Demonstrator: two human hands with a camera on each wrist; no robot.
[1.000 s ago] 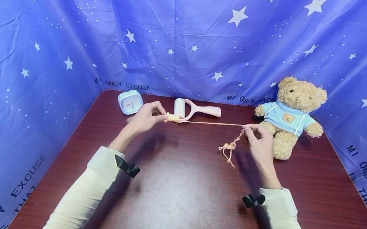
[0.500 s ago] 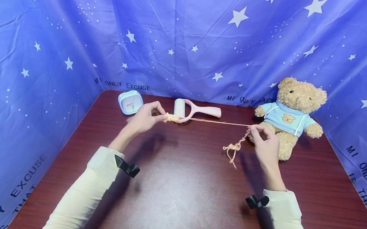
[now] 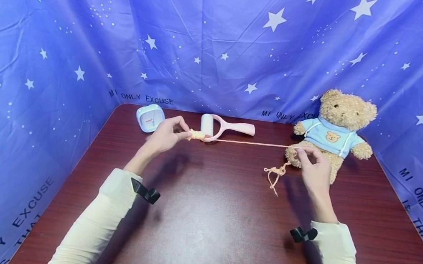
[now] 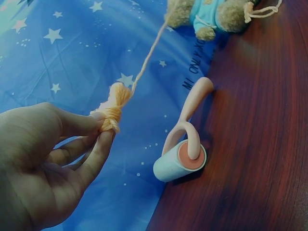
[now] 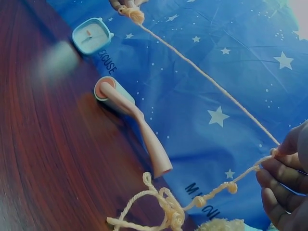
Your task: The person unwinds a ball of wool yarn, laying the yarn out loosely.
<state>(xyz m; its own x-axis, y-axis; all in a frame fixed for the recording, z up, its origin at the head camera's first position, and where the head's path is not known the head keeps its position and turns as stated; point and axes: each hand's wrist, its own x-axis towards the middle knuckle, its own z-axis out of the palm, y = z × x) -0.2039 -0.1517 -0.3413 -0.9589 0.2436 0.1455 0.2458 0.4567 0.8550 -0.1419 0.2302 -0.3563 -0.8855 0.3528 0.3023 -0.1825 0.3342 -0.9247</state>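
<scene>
My left hand (image 3: 166, 135) pinches a small wound bundle of pale orange yarn (image 4: 113, 109) between thumb and fingertips. From that bundle a single strand (image 3: 248, 143) runs taut to the right. Its other end sits between the thumb and fingers of my right hand (image 3: 315, 168). Below the right fingers hangs a knotted, looped tail of the same yarn (image 3: 277, 171); small knots show along it in the right wrist view. Both hands are held up over the table. Behind the strand lies a lint roller (image 3: 207, 125) with a pink handle (image 3: 240, 128).
A light blue alarm clock (image 3: 150, 118) stands at the back left, just behind my left hand. At the right sits a teddy bear (image 3: 332, 136) in a blue sweater, partly covered by my right hand. A blue star-print cloth (image 3: 204, 43) hangs behind the dark red wooden table (image 3: 203, 223).
My right hand has moved to the right, away from the left, and the strand between them has grown longer. The knotted tail has shifted right with it. My left hand has hardly moved.
</scene>
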